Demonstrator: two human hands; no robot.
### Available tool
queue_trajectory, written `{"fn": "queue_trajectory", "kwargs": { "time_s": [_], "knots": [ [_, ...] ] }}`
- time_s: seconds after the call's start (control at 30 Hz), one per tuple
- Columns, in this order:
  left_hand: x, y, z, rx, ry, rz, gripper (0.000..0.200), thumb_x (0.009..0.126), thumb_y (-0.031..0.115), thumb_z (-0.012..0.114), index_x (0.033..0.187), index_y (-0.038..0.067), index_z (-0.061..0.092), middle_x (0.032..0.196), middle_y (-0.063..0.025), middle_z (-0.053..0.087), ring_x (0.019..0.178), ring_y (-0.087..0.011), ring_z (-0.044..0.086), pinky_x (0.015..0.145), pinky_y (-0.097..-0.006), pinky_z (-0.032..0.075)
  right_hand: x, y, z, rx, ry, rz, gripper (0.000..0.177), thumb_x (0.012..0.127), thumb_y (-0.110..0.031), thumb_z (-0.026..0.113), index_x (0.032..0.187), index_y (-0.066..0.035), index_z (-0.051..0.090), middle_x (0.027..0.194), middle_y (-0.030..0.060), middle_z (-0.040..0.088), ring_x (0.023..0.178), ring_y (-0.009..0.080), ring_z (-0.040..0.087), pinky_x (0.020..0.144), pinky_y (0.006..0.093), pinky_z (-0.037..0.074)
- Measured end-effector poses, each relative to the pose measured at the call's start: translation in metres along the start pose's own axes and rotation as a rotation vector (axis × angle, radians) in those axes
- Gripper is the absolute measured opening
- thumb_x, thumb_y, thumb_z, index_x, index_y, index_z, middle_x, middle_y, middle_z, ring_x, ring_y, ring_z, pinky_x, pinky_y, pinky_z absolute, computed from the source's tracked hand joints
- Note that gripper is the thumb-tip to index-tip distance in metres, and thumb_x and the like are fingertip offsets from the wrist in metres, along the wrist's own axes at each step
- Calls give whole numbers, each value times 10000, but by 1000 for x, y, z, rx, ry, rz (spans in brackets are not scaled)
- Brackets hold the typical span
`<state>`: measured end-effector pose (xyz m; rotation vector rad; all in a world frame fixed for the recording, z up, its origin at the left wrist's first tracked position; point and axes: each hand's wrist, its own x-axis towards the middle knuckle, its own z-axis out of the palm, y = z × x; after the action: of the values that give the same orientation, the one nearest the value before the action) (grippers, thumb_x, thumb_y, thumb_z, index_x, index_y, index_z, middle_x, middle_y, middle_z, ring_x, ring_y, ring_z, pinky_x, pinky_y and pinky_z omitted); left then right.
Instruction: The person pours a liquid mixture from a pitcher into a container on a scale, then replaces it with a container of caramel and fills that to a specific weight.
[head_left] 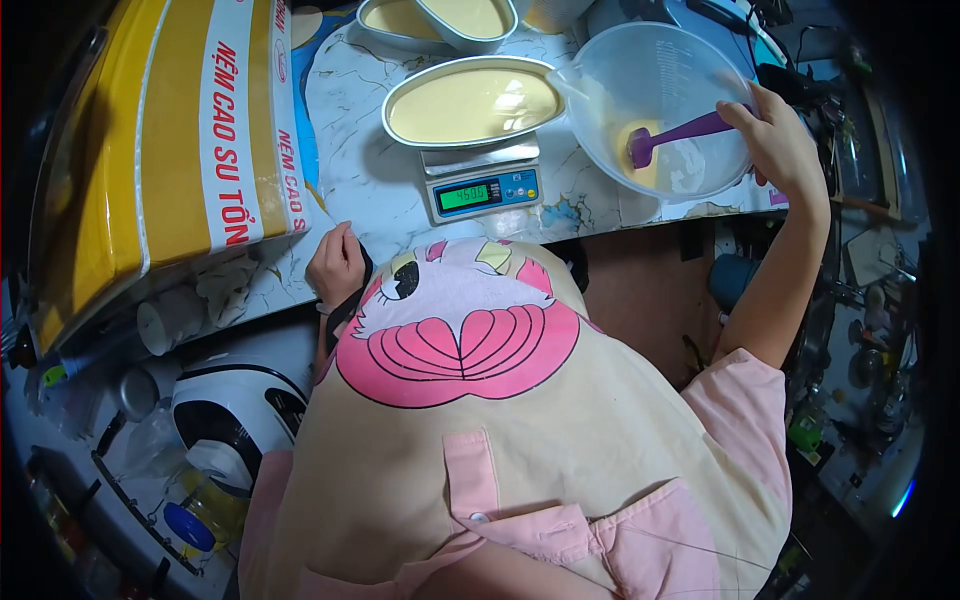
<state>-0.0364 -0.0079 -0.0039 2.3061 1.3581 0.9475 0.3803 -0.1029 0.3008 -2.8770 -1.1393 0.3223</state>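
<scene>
My right hand [778,140] grips the right side of a clear plastic mixing bowl [690,75] and the handle of a purple spatula [690,128]. The spatula's head rests inside the bowl beside a little pale yellow batter [634,170]. The bowl is tilted, its spout by the rim of an oval tin [400,128]. Pale yellow batter fills that tin, which sits on a digital scale [484,190] with a lit green display. Loosely closed, my left hand [337,265] rests at the table's front edge, with nothing visible in its fingers.
Two more tins [470,42] of yellow batter overlap at the back of the marble-patterned table [350,90]. A large yellow box [180,130] stands on the left. Below it is a white-and-black appliance [235,400]. Cluttered shelves [870,300] line the right.
</scene>
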Motion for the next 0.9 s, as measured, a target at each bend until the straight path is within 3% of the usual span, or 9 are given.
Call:
{"fn": "queue_trajectory", "kwargs": {
  "time_s": [0.03, 0.13, 0.57, 0.63, 0.67, 0.77, 0.8, 0.83, 0.9],
  "knots": [
    [0, 0, 0, 2, -2, -3, 115, 879, 91, 585, 935, 41, 672, 767, -126, 659, 633, -317, 635, 546, -373, 494, -2, -2, 0, -5, 3, 2, 505, 825, -351, 549, 1243, -72, 601, 753, 99, 666, 519, 175, 604, 532, 306, 498],
    [0, -1, 1, -2, 13, 5, 113, 877, 89, 585, 932, 40, 671, 765, -126, 659, 634, -318, 636, 547, -373, 497, -4, 0, 4, -210, 133, -162, 488, 810, -405, 548, 1226, -165, 634, 815, 110, 690, 789, 290, 660, 775, 387, 505],
    [0, -1, 1, 1, -3, 8, 114, 875, 88, 584, 937, 50, 672, 769, -121, 659, 634, -317, 638, 537, -376, 493, -15, 4, 4, -149, 261, -215, 499, 831, -406, 549, 1267, -172, 611, 835, 134, 687, 798, 285, 659, 742, 373, 503],
    [0, -1, 1, 3, -19, -7, 115, 873, 89, 584, 939, 52, 672, 776, -120, 661, 639, -316, 639, 542, -376, 494, -10, -1, 0, -183, 191, -196, 495, 831, -388, 544, 1272, -172, 605, 855, 141, 688, 827, 301, 659, 759, 378, 504],
    [0, -1, 0, 7, -22, -6, 115, 873, 89, 584, 939, 52, 672, 776, -120, 661, 639, -316, 639, 542, -376, 494, -9, -2, 1, -243, 290, -266, 473, 826, -361, 543, 1246, -157, 617, 878, 148, 685, 845, 312, 659, 763, 383, 507],
    [0, -1, 0, -1, -18, 7, 114, 873, 90, 584, 936, 53, 672, 779, -118, 661, 643, -315, 640, 545, -379, 494, 5, -10, -6, -427, 262, -349, 435, 825, -347, 539, 1189, -130, 634, 966, 161, 680, 873, 317, 660, 820, 397, 509],
    [0, -1, 0, -5, -16, 5, 113, 873, 90, 584, 935, 54, 671, 779, -118, 661, 645, -315, 640, 546, -381, 494, 3, -24, -13, -458, 158, -321, 474, 824, -356, 558, 1216, -94, 613, 955, 169, 684, 913, 316, 659, 839, 397, 505],
    [0, -1, 1, -9, -12, 3, 113, 872, 90, 584, 935, 54, 671, 779, -117, 661, 646, -315, 640, 547, -382, 494, 2, -37, -18, -459, 158, -322, 474, 824, -356, 558, 1216, -94, 613, 955, 169, 684, 913, 316, 659, 839, 397, 505],
    [0, 0, 1, -6, -12, 2, 113, 872, 88, 584, 937, 55, 670, 778, -116, 660, 646, -317, 639, 548, -382, 494, 0, -59, -22, -410, -28, -194, 403, 811, -253, 523, 1131, -20, 600, 718, 168, 635, 603, 263, 657, 660, 362, 530]
  ]
}}
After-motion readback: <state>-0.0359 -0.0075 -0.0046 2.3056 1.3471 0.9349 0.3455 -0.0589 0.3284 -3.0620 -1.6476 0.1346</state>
